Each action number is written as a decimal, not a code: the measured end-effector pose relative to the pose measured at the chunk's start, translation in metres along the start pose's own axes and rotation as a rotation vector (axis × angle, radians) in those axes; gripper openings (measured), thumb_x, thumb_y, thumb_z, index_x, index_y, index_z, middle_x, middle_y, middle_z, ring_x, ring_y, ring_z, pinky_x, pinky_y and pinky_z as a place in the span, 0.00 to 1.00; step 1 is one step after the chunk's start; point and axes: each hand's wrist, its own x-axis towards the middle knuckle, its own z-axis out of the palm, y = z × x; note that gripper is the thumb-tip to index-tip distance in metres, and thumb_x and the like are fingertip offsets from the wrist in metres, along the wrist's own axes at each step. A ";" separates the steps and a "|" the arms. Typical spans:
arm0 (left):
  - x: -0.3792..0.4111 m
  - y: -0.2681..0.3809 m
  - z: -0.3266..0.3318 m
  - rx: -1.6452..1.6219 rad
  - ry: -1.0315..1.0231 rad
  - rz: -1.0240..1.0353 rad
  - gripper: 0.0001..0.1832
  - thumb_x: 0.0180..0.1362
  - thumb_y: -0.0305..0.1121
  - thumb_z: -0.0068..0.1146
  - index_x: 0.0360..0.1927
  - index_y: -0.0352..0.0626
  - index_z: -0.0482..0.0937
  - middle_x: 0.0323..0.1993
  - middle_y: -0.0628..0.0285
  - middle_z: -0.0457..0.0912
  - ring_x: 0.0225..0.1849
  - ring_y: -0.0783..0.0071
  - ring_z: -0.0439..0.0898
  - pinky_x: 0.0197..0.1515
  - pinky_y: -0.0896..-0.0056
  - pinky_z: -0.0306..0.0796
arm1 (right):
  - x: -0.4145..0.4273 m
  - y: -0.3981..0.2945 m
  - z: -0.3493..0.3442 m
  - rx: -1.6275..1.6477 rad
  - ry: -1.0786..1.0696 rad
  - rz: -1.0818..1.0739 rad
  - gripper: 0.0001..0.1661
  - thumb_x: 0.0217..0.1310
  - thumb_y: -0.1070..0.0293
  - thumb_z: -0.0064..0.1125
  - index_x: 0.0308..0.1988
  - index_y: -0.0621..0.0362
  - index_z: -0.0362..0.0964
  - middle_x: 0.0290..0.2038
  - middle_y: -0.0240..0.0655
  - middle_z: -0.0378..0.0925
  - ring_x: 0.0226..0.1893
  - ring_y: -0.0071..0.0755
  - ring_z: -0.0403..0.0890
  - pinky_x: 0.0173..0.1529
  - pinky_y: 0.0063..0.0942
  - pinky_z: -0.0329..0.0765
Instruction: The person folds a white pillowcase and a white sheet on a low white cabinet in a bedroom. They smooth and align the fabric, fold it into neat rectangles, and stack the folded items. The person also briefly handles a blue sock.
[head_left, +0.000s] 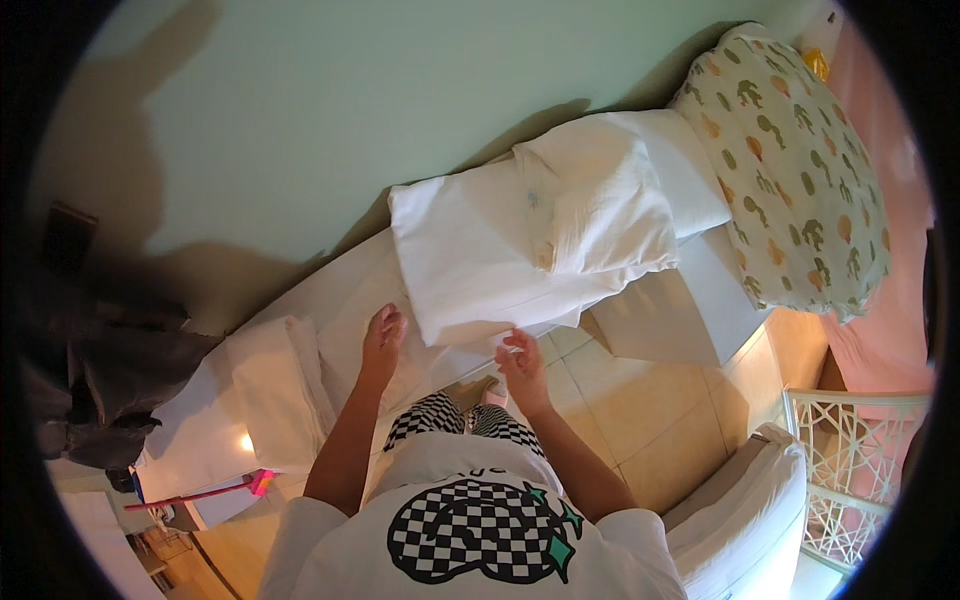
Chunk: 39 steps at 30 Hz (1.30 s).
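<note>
A folded white cloth (465, 247) lies before me on a long white surface along the wall. My left hand (385, 337) hovers near its left corner, fingers loosely curled and holding nothing that I can see. Beside the front right corner is my right hand (522, 364), its fingers bent and apart; whether a fingertip touches the edge is not clear. A second white folded cloth or pillow (607, 195) rests on the right part of the folded cloth. Another folded white cloth (274, 390) lies to the left of my left arm.
A pillow with a cactus and balloon print (795, 165) leans at the far right, by a pink curtain (877, 330). Dark bags (127, 375) hang or lie at the left. A pink-handled stick (199, 496) is low left. At lower right stand a white cushion (742, 517) and a lattice rack (855, 435).
</note>
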 end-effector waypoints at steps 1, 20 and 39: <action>0.006 0.013 0.011 -0.280 -0.058 -0.119 0.24 0.53 0.37 0.55 0.50 0.33 0.67 0.47 0.53 0.70 0.49 0.65 0.69 0.54 0.71 0.60 | 0.006 -0.003 -0.005 0.104 0.055 0.058 0.26 0.57 0.70 0.53 0.54 0.64 0.57 0.45 0.40 0.69 0.32 0.27 0.76 0.34 0.22 0.74; 0.059 0.017 0.032 -0.077 -0.126 -0.225 0.14 0.47 0.33 0.61 0.35 0.36 0.75 0.28 0.61 0.75 0.28 0.74 0.73 0.33 0.73 0.68 | 0.071 -0.054 -0.059 0.440 0.477 -0.042 0.33 0.58 0.62 0.52 0.58 0.64 0.49 0.41 0.38 0.70 0.32 0.33 0.77 0.32 0.25 0.75; 0.103 0.100 0.194 -0.770 -0.401 -0.619 0.31 0.57 0.54 0.45 0.57 0.41 0.62 0.51 0.58 0.70 0.50 0.67 0.72 0.51 0.63 0.67 | 0.130 -0.099 -0.139 0.939 -0.174 0.403 0.19 0.54 0.72 0.51 0.48 0.57 0.64 0.37 0.31 0.73 0.34 0.30 0.75 0.36 0.28 0.72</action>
